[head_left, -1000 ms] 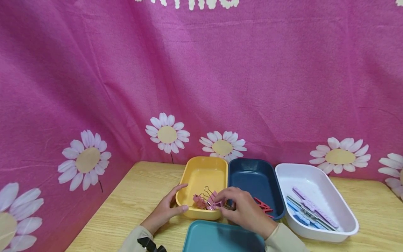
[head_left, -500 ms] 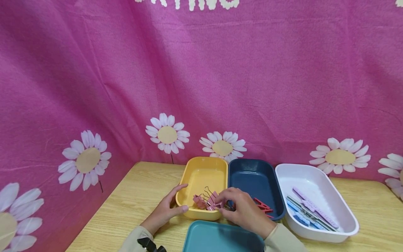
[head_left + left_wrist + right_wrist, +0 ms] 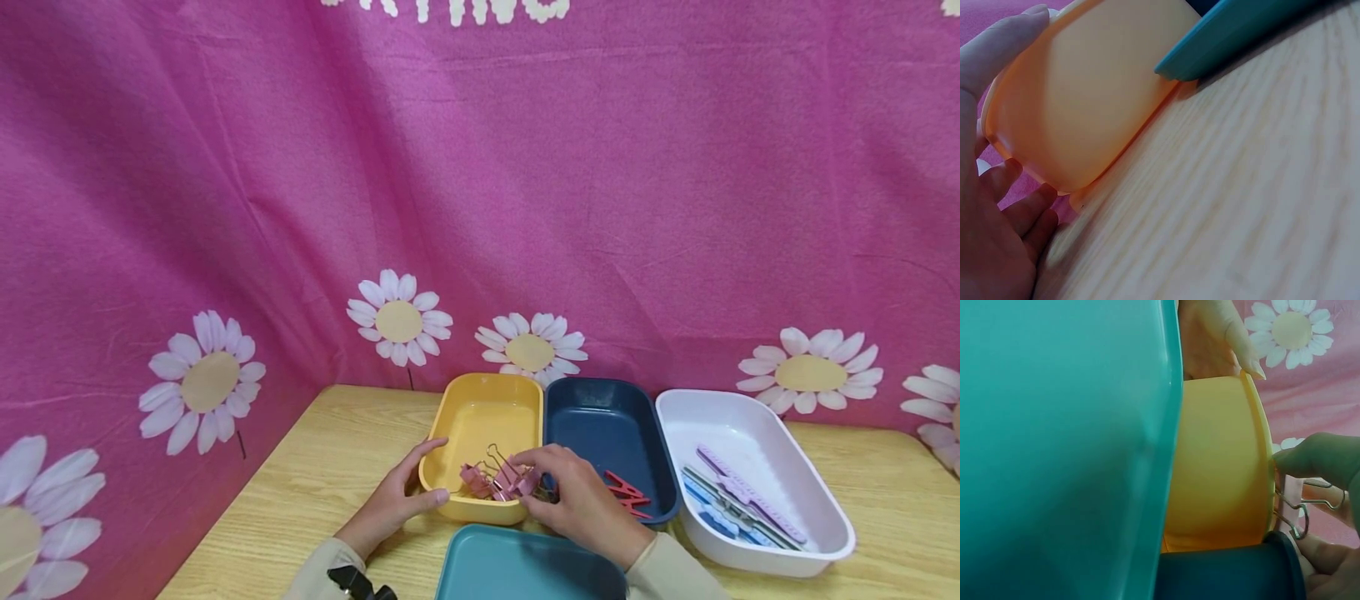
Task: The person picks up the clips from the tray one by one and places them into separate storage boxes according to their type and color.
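Note:
A yellow tray (image 3: 483,421) stands on the table, with several pink binder clips (image 3: 476,481) heaped at its near end. My left hand (image 3: 396,505) holds the tray's near left corner, thumb at the rim; in the left wrist view its other fingers (image 3: 1029,209) lie along the outer wall. Over the near right corner, my right hand (image 3: 581,500) pinches a pink binder clip (image 3: 527,482) between thumb and fingers. The right wrist view shows that clip's wire handles (image 3: 1300,519) beside the tray rim. My hand partly covers the clip.
A navy tray (image 3: 603,433) with red clothespins (image 3: 628,493) adjoins on the right. Farther right, a white tray (image 3: 750,417) holds purple, blue and grey long clips (image 3: 746,500). A teal tray (image 3: 525,567) lies in front. A pink daisy-print cloth (image 3: 600,208) hangs behind.
The pink binder clip in my right hand has turned slightly, and more of it shows between the fingers. The left hand and trays stay still.

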`<state>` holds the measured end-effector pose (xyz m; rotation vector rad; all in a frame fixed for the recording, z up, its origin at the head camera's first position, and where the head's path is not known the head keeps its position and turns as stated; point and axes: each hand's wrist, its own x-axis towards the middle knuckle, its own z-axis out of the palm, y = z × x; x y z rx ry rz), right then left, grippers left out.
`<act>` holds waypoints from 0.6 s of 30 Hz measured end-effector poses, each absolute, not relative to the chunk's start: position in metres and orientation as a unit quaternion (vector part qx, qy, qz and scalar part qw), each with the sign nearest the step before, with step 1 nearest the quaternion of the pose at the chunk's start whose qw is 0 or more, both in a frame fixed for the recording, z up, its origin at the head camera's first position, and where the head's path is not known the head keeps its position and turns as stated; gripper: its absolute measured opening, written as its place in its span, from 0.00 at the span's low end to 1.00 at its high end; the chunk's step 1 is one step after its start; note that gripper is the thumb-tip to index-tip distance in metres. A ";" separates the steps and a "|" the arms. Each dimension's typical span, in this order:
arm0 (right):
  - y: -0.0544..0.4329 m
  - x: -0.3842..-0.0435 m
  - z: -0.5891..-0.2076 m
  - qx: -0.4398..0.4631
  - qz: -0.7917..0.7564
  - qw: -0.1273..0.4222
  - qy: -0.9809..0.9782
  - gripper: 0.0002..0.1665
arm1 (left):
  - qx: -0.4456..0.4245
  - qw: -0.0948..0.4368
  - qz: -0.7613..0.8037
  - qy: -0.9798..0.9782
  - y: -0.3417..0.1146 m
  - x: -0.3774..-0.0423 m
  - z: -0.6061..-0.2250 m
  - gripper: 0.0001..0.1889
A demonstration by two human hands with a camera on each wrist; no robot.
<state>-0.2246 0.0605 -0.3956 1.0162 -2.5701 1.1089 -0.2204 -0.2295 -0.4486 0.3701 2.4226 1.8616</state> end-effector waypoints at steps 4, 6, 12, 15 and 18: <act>0.060 -0.225 -0.396 0.339 0.372 0.087 -0.860 0.28 | 0.122 0.032 0.606 0.786 -0.230 -0.221 -0.449 0.34; 0.060 -0.224 -0.396 0.339 0.372 0.088 -0.860 0.29 | 0.121 0.032 0.605 0.787 -0.230 -0.221 -0.449 0.34; 0.061 -0.224 -0.396 0.335 0.376 0.073 -0.861 0.30 | 0.124 0.032 0.605 0.786 -0.230 -0.222 -0.449 0.34; 0.061 -0.224 -0.395 0.336 0.379 0.070 -0.860 0.30 | 0.123 0.032 0.603 0.788 -0.230 -0.222 -0.450 0.35; 0.061 -0.224 -0.395 0.336 0.379 0.067 -0.860 0.29 | 0.119 0.032 0.600 0.790 -0.230 -0.222 -0.450 0.35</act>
